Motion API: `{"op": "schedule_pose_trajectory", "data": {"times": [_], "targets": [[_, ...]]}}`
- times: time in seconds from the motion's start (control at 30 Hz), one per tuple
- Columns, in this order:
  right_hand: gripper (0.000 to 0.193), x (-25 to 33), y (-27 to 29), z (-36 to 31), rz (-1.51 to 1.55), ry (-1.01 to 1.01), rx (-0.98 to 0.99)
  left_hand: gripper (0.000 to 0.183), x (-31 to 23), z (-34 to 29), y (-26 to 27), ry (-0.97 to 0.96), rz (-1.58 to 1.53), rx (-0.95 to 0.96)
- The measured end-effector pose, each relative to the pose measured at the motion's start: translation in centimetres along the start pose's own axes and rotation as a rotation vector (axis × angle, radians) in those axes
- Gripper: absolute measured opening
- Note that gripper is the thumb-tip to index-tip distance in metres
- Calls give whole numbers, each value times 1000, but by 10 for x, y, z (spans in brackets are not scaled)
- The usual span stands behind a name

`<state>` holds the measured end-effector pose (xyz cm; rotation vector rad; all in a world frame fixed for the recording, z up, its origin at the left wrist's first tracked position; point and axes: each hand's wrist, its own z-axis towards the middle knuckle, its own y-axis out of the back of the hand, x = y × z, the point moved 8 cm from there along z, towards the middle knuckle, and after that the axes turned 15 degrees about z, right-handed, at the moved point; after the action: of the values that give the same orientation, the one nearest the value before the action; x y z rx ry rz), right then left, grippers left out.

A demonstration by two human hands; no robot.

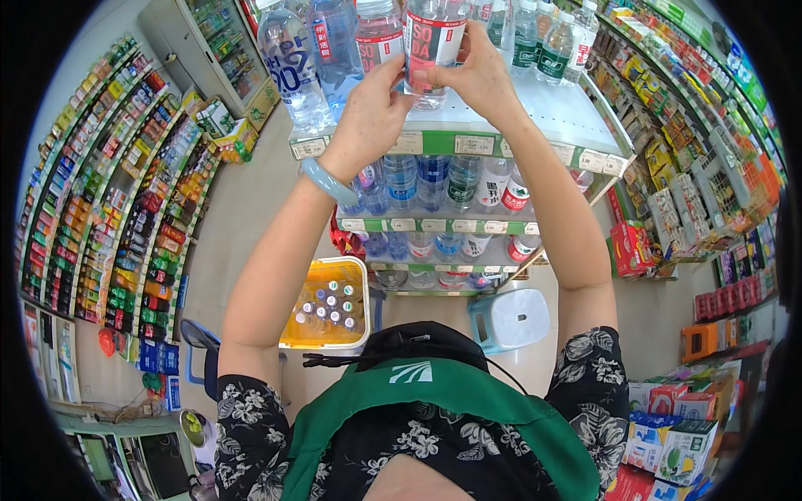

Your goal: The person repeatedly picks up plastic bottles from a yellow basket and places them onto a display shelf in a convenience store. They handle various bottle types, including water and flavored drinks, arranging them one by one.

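Observation:
On the top shelf, a clear drink bottle with a red, pink and white label stands upright near the front edge. My right hand grips it from the right, the thumb lying across its front. At its left side, my left hand is closed with bent fingertips against the bottle; part of those fingers is hidden. A similar pink-labelled bottle is just behind my left hand. Farther left stand large clear water bottles. To the right are several green-labelled bottles.
Lower shelves hold rows of bottles. On the floor below are a yellow basket with several capped bottles inside and a pale blue stool. Packed drink shelves line the left; snack racks stand at the right.

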<state>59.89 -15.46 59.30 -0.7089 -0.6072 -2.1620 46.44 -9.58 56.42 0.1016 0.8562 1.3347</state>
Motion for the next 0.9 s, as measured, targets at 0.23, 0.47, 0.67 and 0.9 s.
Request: {"op": "schedule_pose_trajectory", "data": {"times": [0.23, 0.47, 0.67, 0.9], "targets": [[80, -32, -3, -1, 7, -97, 34, 45, 21, -6, -11, 115, 57, 104], [77, -41, -5, -5, 32, -135, 7, 43, 25, -13, -17, 153, 61, 117], [75, -37, -10, -7, -42, -169, 11, 44, 27, -22, -20, 98, 119, 90], [75, -32, -10, -18, -63, -242, -23, 26, -16, 4, 35, 21, 378, -288]]}}
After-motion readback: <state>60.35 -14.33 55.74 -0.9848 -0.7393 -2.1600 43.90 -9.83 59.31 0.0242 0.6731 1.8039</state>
